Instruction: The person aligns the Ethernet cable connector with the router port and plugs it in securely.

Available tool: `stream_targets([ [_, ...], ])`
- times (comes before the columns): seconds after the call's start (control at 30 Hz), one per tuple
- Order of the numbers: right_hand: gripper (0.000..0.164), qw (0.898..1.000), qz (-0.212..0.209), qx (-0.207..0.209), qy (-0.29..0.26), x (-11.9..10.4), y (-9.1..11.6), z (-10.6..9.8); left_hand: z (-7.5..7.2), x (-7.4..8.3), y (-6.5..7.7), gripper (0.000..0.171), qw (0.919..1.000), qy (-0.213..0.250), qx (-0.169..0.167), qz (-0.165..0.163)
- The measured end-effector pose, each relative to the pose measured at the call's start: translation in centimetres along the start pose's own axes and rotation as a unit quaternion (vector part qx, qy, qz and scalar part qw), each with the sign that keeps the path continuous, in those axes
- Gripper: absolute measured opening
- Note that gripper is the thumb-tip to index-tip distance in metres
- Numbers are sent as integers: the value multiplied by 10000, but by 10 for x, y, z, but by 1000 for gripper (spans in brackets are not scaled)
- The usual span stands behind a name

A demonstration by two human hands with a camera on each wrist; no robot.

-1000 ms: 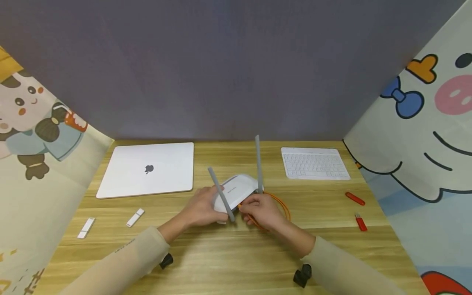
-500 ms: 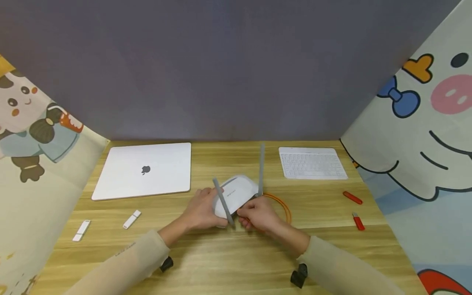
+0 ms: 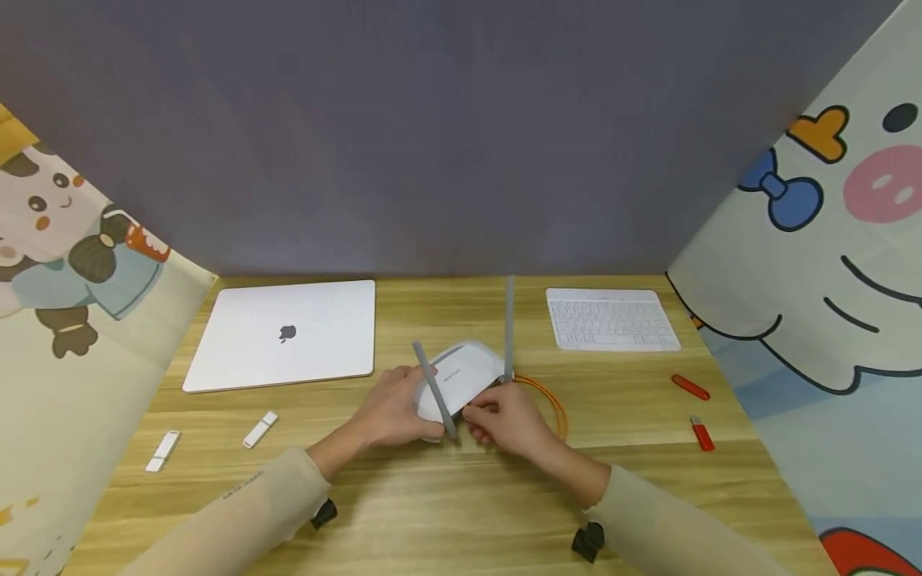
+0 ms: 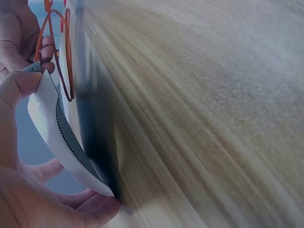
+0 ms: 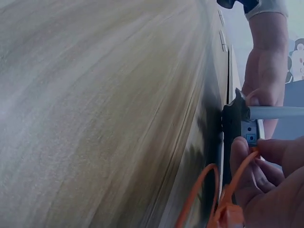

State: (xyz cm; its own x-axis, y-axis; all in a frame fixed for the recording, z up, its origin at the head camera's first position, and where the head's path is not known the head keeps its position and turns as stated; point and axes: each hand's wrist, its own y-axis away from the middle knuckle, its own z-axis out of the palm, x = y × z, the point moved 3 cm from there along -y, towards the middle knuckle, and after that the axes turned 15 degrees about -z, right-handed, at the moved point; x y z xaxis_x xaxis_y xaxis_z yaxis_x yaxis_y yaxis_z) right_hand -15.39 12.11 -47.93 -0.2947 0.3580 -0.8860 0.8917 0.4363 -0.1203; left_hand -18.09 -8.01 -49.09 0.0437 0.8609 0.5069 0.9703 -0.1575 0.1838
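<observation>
A white router (image 3: 461, 376) with two grey antennas stands tilted near the middle of the wooden table. My left hand (image 3: 394, 406) grips its left end, thumb at the near side and fingers at the far side. At the router's back edge, my right hand (image 3: 507, 418) pinches the end of an orange cable (image 5: 241, 172) between thumb and fingertips. In the right wrist view that cable end is right at the ports (image 5: 251, 137), beside the base of one antenna (image 5: 278, 112). The fingers hide the plug itself. The rest of the cable loops out to the right.
A closed silver laptop (image 3: 281, 336) lies at the back left, with two white USB sticks (image 3: 260, 430) in front of it. A white keyboard (image 3: 612, 320) is at the back right. Nearer are a red pocketknife-like object (image 3: 690, 387) and a red USB stick (image 3: 702, 434).
My right hand has moved slightly closer in against the router's back edge, and the orange cable end is now hidden behind its fingers. My left hand keeps its grip.
</observation>
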Motion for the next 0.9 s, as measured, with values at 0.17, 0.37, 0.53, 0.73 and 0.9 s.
stream_targets([
  [0.17,13,9992,-154,64,359,0,2,-4,0,0,0,96,10000,-10,3,-90],
  [0.37,23,9953,-559,-68,785,-2,11,-15,0,0,5,95,9998,-26,28,-215],
  [0.53,20,9916,-809,124,997,-7,27,-38,2,-1,7,94,9998,-54,128,-138],
  [0.73,31,9829,-752,695,1534,11,36,-66,3,-2,8,92,9998,-50,188,-69],
  [0.9,51,9889,-842,580,1077,31,32,-71,7,-4,9,93,9995,-59,311,-31],
])
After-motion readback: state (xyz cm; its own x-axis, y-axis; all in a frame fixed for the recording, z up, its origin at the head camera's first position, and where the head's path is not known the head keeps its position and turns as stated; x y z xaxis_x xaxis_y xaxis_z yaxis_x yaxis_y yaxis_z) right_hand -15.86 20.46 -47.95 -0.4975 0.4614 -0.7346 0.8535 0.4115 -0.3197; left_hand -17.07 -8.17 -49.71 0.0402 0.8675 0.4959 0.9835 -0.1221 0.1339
